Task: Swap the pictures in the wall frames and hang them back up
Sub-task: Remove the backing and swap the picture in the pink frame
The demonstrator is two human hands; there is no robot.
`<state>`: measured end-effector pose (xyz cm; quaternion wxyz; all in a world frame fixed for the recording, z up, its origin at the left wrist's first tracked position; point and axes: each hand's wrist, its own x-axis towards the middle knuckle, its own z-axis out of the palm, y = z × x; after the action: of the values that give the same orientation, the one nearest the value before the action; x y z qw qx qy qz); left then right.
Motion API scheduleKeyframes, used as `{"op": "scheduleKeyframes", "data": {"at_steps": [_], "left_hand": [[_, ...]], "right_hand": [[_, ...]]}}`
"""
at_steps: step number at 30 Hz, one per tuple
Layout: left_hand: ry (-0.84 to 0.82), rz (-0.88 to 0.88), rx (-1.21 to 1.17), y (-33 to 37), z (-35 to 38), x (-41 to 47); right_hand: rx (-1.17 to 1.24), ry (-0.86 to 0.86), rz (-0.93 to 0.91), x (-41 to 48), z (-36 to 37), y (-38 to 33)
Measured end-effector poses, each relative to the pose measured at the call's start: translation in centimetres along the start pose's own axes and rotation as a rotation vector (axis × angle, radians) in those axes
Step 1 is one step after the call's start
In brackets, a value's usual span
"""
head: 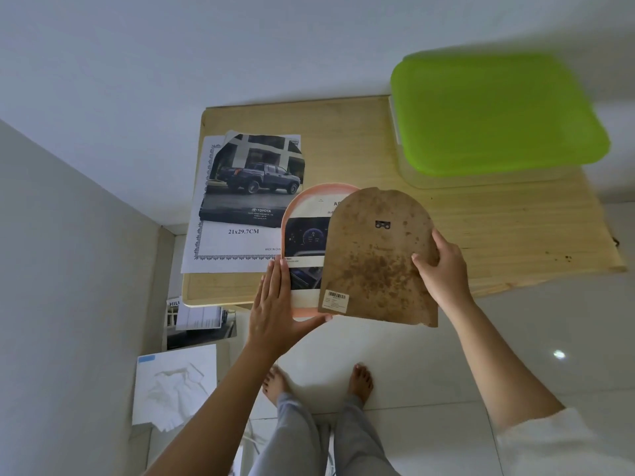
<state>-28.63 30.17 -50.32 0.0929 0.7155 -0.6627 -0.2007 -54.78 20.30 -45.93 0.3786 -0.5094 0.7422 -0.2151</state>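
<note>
Right hand [446, 274] grips backing board [372, 259] over wooden table [515, 221].

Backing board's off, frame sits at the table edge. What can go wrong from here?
1. The pink frame hangs past the near edge of the table, steadied only by the flat left hand; pressing the board in may tip it off.
2. The right hand grips the backing board by one side; it may go in skewed and shift the loose picture beneath.
3. The board's bottom corner looks chipped, so it may seat poorly.
</note>
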Motion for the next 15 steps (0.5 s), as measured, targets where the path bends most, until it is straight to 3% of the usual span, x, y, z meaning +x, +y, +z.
{"op": "scheduleKeyframes", "data": {"at_steps": [5,11,15], "left_hand": [[0.001,-0.002,-0.009,-0.1,0.2,0.1],[0.018,0.005,-0.009,0.0,0.2,-0.1],[0.011,0.006,-0.005,-0.1,0.3,-0.1]], "right_hand": [[-0.169,0.032,-0.127,-2.0,-0.2,-0.9],[-0.484,-0.225,-0.361,-2.8,5.1,-2.7],[-0.689,-0.229,-0.378,-2.4,7.5,-2.1]]}}
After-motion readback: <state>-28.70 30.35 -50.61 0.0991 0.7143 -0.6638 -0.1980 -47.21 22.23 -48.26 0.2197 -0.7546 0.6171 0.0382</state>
